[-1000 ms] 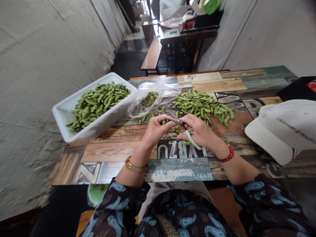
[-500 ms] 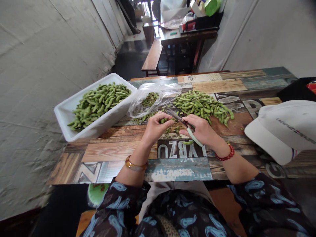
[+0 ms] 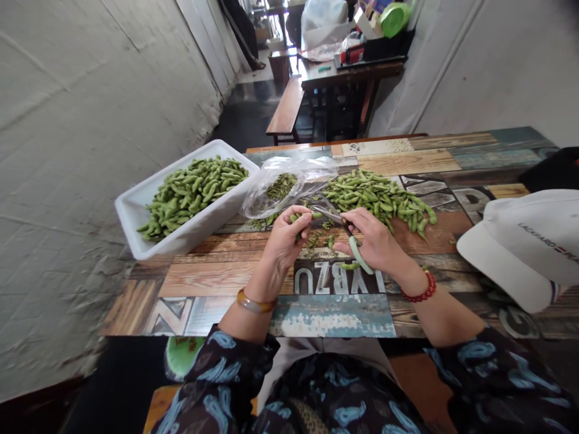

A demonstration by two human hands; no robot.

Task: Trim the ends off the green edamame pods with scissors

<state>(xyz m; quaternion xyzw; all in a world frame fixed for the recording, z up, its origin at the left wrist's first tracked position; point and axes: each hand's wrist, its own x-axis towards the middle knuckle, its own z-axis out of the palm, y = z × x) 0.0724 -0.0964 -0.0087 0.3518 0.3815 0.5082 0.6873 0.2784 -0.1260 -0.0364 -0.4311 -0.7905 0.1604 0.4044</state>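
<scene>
My left hand is closed on green edamame pods, one sticking out past the fingertips toward the scissors. In my right hand are scissors with pale green handles, their blades pointing left at that pod's tip. Behind my right hand lies a heap of edamame pods on the table. Farther left, a white tub holds a big pile of pods. Between them, a clear plastic bag contains small green trimmings. More scraps and a loose pod lie below my hands.
A white cap rests on the right of the patterned wooden table, with a black item behind it. Beyond stand a bench and another table loaded with goods. A grey wall runs along the left.
The view has shifted slightly, so everything sits a little farther right. A pod now protrudes from my left fingers, toward the scissor blades.
</scene>
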